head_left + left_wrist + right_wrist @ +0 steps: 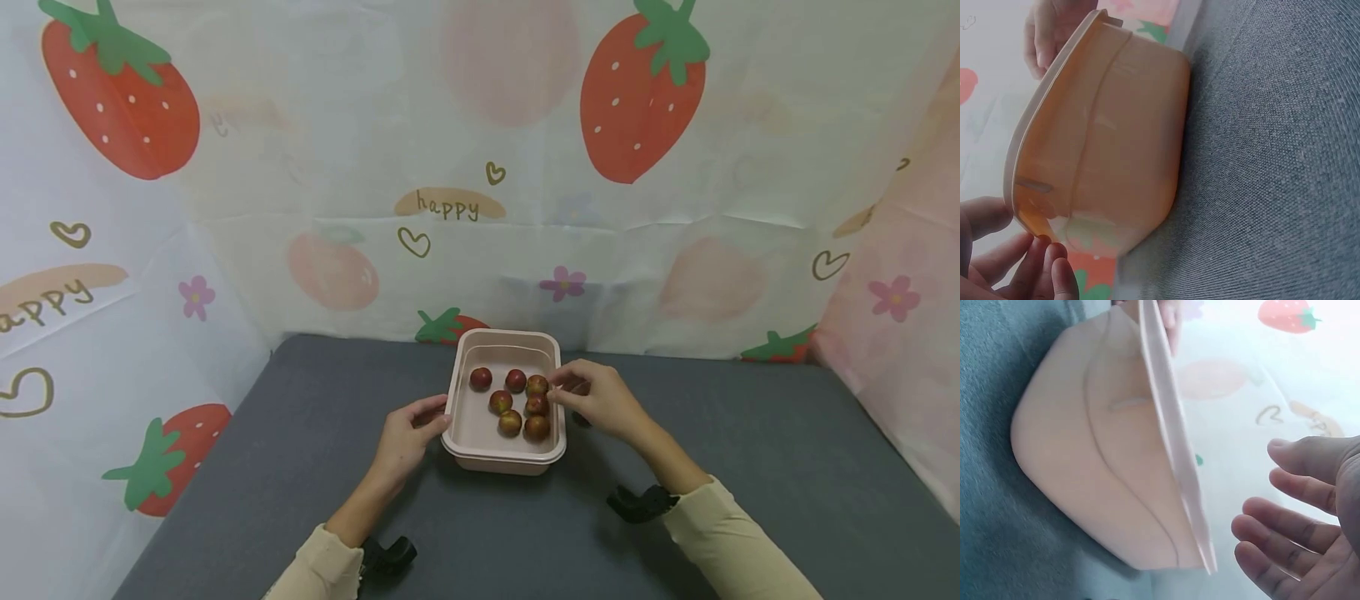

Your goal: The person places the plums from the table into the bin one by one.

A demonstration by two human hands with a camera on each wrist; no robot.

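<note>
A pale pink plastic box stands on the table with several small round plum-like fruits inside, red with yellowish patches on some. At the box's left rim, my left hand pinches the edge; the left wrist view shows thumb and fingertips on either side of it. My right hand is over the right rim, close to the fruits along that side. In the right wrist view its fingers are spread and loosely bent, apart from the rim, with nothing between them.
The dark grey table runs back to a fabric backdrop printed with strawberries, which also closes off both sides. A small dark round thing, partly hidden, lies just right of the box. Black wrist straps show at both forearms.
</note>
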